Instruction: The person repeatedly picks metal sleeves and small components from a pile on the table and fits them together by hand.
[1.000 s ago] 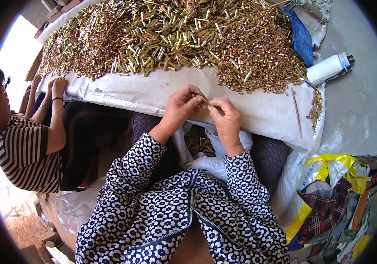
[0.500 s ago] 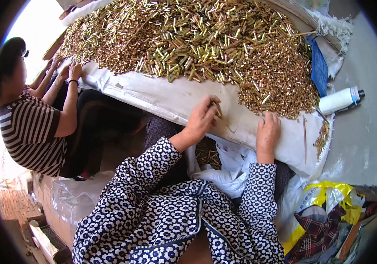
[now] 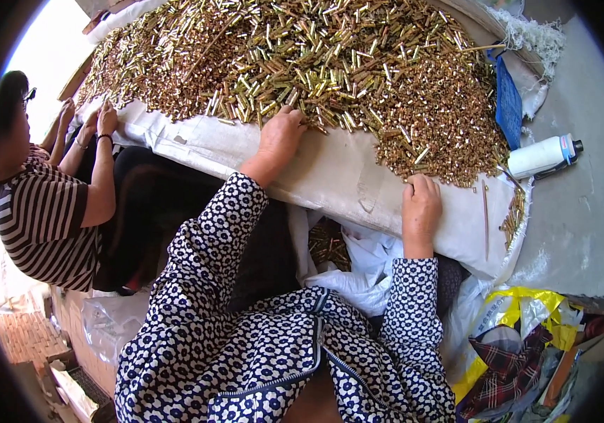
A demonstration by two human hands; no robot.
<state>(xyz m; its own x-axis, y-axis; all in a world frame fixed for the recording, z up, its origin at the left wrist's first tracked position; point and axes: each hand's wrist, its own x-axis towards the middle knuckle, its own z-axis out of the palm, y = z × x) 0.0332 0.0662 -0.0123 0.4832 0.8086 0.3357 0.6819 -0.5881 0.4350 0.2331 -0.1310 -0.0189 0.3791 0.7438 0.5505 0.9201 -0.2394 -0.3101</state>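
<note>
Spreading across the pale cloth (image 3: 348,166), a broad heap of metal tubes (image 3: 309,67) borders a pile of small coppery pieces (image 3: 446,127) at right. The left hand (image 3: 282,135) curls its fingers inward at the tubes' near edge, the right hand (image 3: 422,211) by the small pieces; what either grips, I cannot tell. Picking up seems the step; the next move calls for pinching single pieces free.

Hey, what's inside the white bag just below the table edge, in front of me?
Through the opening of the white bag, slim brass-coloured pieces show. The bag's folds cover the rest, so its bottom can't be seen.
</note>
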